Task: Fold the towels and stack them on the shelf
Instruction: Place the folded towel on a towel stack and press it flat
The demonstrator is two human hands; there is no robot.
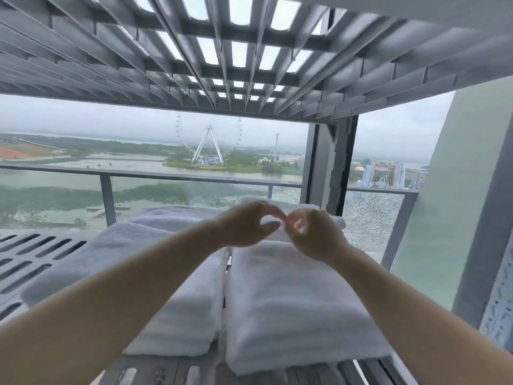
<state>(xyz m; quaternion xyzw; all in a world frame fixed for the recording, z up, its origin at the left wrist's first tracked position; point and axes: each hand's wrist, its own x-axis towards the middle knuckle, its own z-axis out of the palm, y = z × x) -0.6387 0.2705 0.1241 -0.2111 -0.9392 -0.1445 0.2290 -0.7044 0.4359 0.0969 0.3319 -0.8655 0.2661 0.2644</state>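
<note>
Folded white towels lie on a grey slatted shelf (pixel 30 254). One folded towel stack (pixel 294 309) sits at the front right, another folded towel (pixel 183 315) lies beside it on the left, and more towels (pixel 169 215) lie behind. My left hand (pixel 244 226) and my right hand (pixel 313 232) hover above the far end of the right stack, fingertips almost touching each other. The fingers of both hands are curled, with the thumbs apart from them. I see nothing held in either hand.
A grey slatted shelf board (pixel 222 56) hangs close overhead. A grey upright post (pixel 327 165) stands at the back right. Beyond are a balcony rail (pixel 166 176), cracked glass (pixel 372 218) and a wall (pixel 449 190) on the right.
</note>
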